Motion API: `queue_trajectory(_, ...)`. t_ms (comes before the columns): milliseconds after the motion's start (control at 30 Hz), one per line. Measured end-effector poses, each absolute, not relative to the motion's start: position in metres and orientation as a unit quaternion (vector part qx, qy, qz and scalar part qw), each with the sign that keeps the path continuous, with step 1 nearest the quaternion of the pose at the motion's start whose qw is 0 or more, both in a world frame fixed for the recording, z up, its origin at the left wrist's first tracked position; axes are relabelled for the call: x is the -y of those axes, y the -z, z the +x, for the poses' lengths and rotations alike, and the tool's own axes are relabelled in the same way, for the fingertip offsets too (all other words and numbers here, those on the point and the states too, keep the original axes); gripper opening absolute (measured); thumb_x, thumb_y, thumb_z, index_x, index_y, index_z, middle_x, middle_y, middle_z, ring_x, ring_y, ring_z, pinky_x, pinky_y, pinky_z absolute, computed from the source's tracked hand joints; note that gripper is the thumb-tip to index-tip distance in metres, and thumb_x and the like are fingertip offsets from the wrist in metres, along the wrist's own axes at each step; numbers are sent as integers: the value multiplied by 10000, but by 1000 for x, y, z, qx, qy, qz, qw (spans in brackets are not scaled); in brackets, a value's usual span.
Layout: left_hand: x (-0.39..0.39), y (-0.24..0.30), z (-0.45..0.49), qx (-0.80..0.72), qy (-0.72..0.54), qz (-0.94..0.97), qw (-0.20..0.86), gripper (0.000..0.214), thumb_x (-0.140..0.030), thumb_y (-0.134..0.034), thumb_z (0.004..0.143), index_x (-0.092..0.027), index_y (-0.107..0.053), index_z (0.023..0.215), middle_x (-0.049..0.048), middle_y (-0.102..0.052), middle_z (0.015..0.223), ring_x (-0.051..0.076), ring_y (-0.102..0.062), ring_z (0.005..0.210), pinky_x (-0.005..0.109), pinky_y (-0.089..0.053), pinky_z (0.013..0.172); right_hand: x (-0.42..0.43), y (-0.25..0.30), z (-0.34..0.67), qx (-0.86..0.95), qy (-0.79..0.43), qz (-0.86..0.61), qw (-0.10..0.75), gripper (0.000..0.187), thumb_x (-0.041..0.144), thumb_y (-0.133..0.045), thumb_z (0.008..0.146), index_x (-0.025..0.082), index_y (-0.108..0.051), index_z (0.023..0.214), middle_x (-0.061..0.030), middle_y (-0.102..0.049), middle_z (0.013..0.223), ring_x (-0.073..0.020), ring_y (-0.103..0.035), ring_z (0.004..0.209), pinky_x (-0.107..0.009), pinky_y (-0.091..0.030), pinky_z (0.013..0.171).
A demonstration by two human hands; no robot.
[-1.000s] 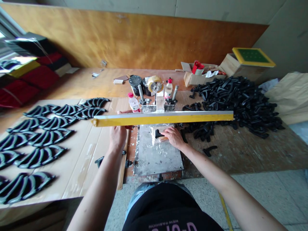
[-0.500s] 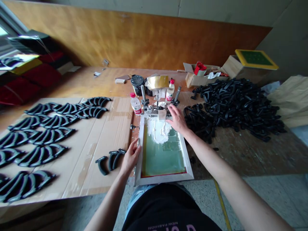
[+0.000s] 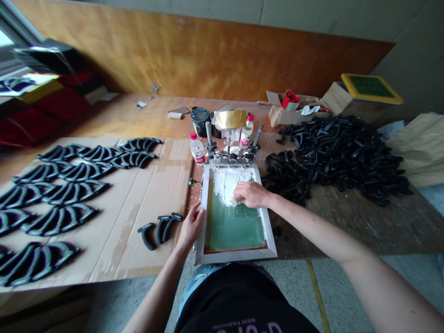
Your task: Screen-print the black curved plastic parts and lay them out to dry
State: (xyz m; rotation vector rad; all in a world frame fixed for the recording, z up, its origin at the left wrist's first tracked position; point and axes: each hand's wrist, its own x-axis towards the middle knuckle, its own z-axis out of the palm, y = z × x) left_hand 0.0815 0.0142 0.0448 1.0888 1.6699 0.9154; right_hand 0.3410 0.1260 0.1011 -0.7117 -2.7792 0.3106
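A silk-screen frame (image 3: 271,231) with pale metal sides and green mesh lies flat in front of me. White ink (image 3: 227,182) is smeared thickly over the far part of its mesh. My right hand (image 3: 255,194) is closed over the ink, its fingers wrapped around a small beige squeegee (image 3: 238,199) that they mostly cover. My left hand (image 3: 191,225) grips the frame's left side, thumb at the edge; its other fingertips are partly hidden. Three curved black handles (image 3: 163,229) lie on the cardboard beside my left hand.
A metal clamp (image 3: 231,157) holds the frame's far end, between two red-capped bottles (image 3: 197,149). Rows of black handles (image 3: 72,192) cover the cardboard (image 3: 138,185) at left. A large heap of black handles (image 3: 343,157) lies at right, before an open carton (image 3: 277,115).
My right hand has come nearer from the clamp, closing on the squeegee that stood there and bringing it onto the ink. My left hand stays at the frame's left side.
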Motion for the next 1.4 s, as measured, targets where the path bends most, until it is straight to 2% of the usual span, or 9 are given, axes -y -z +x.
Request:
queue_trajectory(200,-13,-48,79,-675,-374,434,464,685,-595,-582,808,-216,-524,1376,49,-706,890,183,-630,719,259,-464,610,-109,-75,339,939,-73,-278,191,223,27,-520,835,165,-656,946,-89,-643,974,-225,-549,987,-326,-468,823)
queue_trajectory(333,-13,-56,80,-673,-376,429,471,704,-597,-603,787,-221,-528,1377,46,-715,873,177,-625,676,251,-448,569,-118,-86,337,927,-115,-288,210,162,146,-614,873,200,-673,1013,-53,-661,929,-202,-590,912,-305,-481,814)
queue_trajectory(533,-16,-111,80,-648,-416,420,481,709,-691,-564,778,-203,-608,1291,25,-688,763,166,-594,615,254,-440,540,-197,-122,335,831,-109,-471,276,578,246,-736,816,320,-544,1355,-24,-701,1010,-197,-636,866,-303,-482,815)
queue_trajectory(667,-36,-149,84,-605,-491,402,482,659,-737,-420,836,-200,-687,1109,46,-698,821,158,-590,606,262,-447,518,-217,-116,392,720,-124,-598,330,354,268,-611,889,268,-623,1242,-18,-706,828,-203,-640,770,-323,-480,807)
queue_trajectory(833,-80,-173,98,-495,-621,393,463,560,-661,-485,847,-204,-642,1129,71,-694,1047,185,-657,891,264,-528,653,-178,-66,420,689,-211,-622,307,169,286,-612,869,215,-660,1015,-21,-682,801,-194,-623,750,-319,-493,742)
queue_trajectory(967,-76,-155,122,-519,-638,317,473,547,-632,-479,861,-205,-591,1183,77,-700,991,164,-659,833,242,-524,614,-133,-40,380,793,-201,-522,240,291,263,-770,765,221,-657,1029,-36,-668,944,-200,-604,909,-348,-467,855)
queue_trajectory(1200,-3,-76,164,-546,-408,181,709,545,-636,-525,849,-171,-605,1123,156,-703,1121,257,-698,935,342,-571,659,-62,-62,314,870,-107,-414,244,79,269,-626,906,237,-685,947,-57,-631,886,-218,-556,920,-346,-463,831)
queue_trajectory(1300,10,-57,124,-602,-414,173,660,495,-634,-500,843,-161,-645,875,121,-723,828,234,-700,760,324,-545,620,-55,-55,323,886,-161,-352,254,178,228,-527,958,271,-674,1049,-31,-667,942,-188,-597,915,-317,-485,824)
queue_trajectory(1400,22,-38,37,-742,-398,170,512,530,-644,-403,850,-184,-610,689,89,-669,638,208,-630,558,333,-516,569,-76,-31,370,786,-151,-540,262,222,155,-470,954,226,-664,1034,-66,-670,997,-198,-620,934,-333,-499,837)
